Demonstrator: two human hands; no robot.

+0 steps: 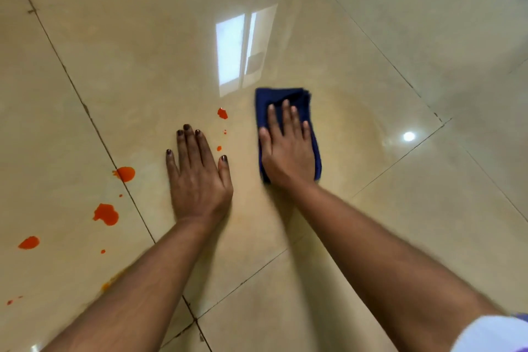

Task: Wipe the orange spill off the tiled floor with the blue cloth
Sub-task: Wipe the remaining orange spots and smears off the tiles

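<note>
A folded blue cloth (285, 100) lies on the glossy beige tiled floor (143, 66) at mid-frame. My right hand (287, 148) presses flat on it with straight fingers. My left hand (198, 177) rests flat on the bare tile to the left of the cloth, fingers spread. Orange spill drops lie scattered: one drop (222, 113) between the hands just beyond my left fingertips, a bigger blot (125, 174) on the grout line to the left, another blot (106, 214) below it, and one blot (29, 242) near the left edge. A faint orange smear tints the tile around my hands.
Dark grout lines (71, 86) cross the floor diagonally. A bright window reflection (243, 48) and a lamp reflection (409, 136) shine on the tiles beyond and right of the cloth. A white sleeve (491, 334) shows at the bottom right corner.
</note>
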